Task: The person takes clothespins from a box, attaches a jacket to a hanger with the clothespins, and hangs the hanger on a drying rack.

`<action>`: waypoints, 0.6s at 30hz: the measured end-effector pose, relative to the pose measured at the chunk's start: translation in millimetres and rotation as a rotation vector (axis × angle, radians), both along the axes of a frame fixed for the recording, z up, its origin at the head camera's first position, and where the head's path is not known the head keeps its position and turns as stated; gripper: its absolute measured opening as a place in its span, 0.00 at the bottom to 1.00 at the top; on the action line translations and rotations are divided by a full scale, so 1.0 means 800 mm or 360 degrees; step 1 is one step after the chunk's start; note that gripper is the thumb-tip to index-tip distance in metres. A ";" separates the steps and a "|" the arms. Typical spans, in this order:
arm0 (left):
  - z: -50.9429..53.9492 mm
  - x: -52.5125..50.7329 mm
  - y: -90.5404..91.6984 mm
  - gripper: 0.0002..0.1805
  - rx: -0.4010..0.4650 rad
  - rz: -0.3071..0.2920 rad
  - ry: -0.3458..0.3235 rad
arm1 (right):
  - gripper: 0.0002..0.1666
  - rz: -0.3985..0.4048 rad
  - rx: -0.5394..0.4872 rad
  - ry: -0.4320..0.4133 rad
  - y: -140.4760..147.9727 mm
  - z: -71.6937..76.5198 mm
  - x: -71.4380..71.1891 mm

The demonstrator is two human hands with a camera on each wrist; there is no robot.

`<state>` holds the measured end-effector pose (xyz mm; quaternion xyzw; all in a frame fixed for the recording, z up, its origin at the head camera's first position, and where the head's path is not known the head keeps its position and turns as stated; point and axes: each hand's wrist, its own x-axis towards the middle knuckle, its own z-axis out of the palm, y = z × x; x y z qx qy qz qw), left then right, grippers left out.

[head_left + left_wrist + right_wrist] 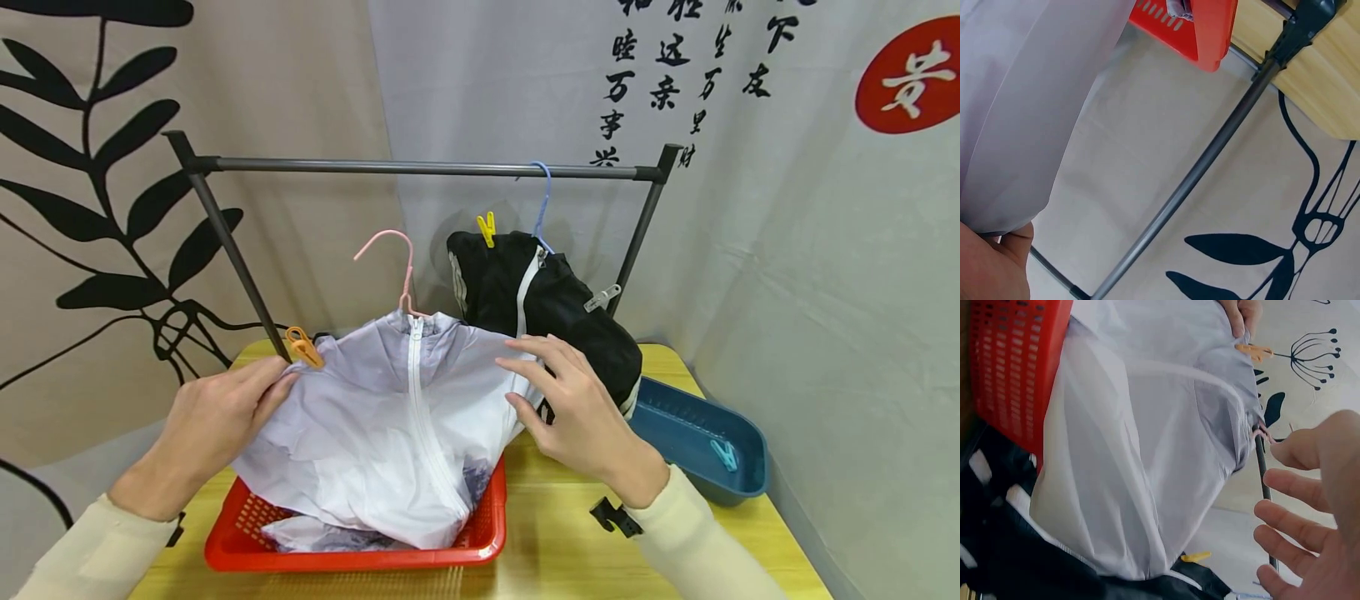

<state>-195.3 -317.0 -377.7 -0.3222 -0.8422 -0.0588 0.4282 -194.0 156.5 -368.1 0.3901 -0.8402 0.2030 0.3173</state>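
A pale lavender-white zipped jacket (367,425) hangs on a pink hanger (408,267), its lower part over a red basket (352,562). An orange clip (303,347) is on its shoulder at the left. My left hand (217,425) pinches the jacket's edge beside that clip; in the left wrist view the hand (997,262) holds the cloth at the lower left. My right hand (577,408) is at the jacket's other shoulder with fingers spread and nothing held. The right wrist view shows that hand (1310,506) apart from the cloth (1147,444).
A dark rack bar (375,166) spans the back. From it hangs a black garment (577,325) on a blue hanger (543,200), with a yellow clip (487,229) and a grey clip (602,297). A blue tray (675,417) at the right holds a light-blue clip (723,455).
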 end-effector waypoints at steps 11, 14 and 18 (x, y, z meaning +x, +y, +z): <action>0.003 0.003 -0.001 0.31 0.0010 -0.0003 -0.0002 | 0.25 -0.0105 -0.0150 0.0040 0.046 0.009 0.000; 0.003 0.004 -0.002 0.31 0.0016 -0.0009 -0.0006 | 0.24 -0.0141 -0.0193 0.0053 0.061 0.012 0.000; 0.002 0.006 -0.005 0.31 0.0011 0.0000 -0.0013 | 0.25 -0.0118 -0.0290 0.0101 0.079 0.013 -0.004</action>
